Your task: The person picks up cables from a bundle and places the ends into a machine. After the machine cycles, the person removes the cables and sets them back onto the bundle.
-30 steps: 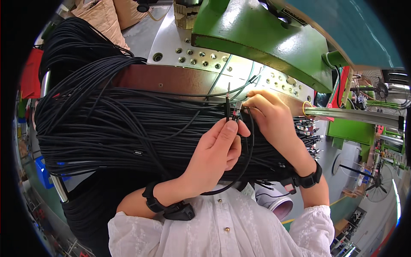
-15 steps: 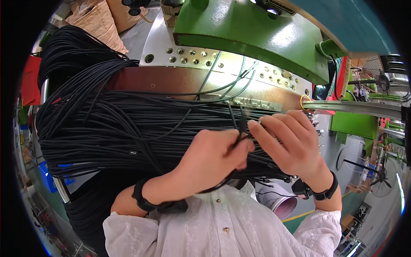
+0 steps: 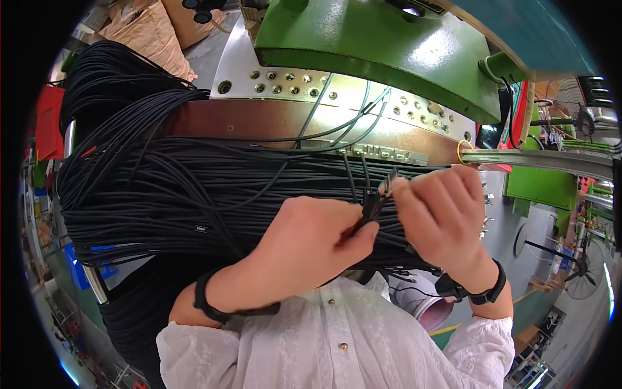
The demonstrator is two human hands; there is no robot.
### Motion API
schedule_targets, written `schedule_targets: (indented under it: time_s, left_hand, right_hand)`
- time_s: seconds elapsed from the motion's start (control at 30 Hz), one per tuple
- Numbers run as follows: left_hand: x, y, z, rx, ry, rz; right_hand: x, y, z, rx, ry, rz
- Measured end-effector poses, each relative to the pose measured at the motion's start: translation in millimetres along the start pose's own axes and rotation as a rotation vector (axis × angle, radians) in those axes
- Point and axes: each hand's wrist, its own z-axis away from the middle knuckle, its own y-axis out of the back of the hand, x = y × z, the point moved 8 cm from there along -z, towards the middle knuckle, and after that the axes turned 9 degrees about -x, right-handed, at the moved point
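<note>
My left hand (image 3: 311,240) is closed round a black cable connector (image 3: 371,206), which sticks up between thumb and fingers. At its upper end, the thumb and forefinger of my right hand (image 3: 444,214) pinch a small, shiny metallic piece (image 3: 390,184). It is slightly blurred, and I cannot tell whether it is the plug's tip or a separate part. Beneath both hands lies a thick bundle of black cables (image 3: 162,188). Two cables rise from behind the connector to a row of metal fixtures (image 3: 389,155) at the machine's front edge.
A green press (image 3: 382,58) stands over a metal plate full of holes (image 3: 282,83). More cables (image 3: 110,84) hang over the left side. A metal rail (image 3: 538,158) juts out at the right. Below it are a pail (image 3: 433,311) and a fan (image 3: 576,262).
The connector in my left hand now points up more clearly. My right hand has shifted slightly right, and its fingertips have a metallic piece showing between them.
</note>
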Motion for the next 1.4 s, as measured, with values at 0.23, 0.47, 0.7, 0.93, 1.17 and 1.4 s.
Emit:
schedule_targets:
  time_s: [0.23, 0.47, 0.7, 0.93, 1.17, 1.4]
  left_hand:
    - [-19, 16, 9, 0.137, 0.062, 0.474]
    - [-26, 15, -5, 0.224, 0.057, 1.102]
    - [-27, -14, -14, 0.002, 0.19, 0.967]
    - [-9, -42, -28, -0.304, 0.347, 1.027]
    - [7, -24, -26, -0.367, 0.094, -0.04]
    - [5, 61, -27, 0.301, -0.347, -0.686]
  right_hand:
    - [63, -30, 17, -0.053, -0.442, -0.164]
    - [70, -99, 34, -0.052, -0.528, -0.849]
    - [65, -60, 15, -0.054, -0.382, -0.505]
    - [39, -14, 8, -0.005, -0.054, -0.138]
    - [95, -64, 48, 0.04, -0.685, -0.826]
    - [94, -98, 60, -0.088, -0.635, -1.0]
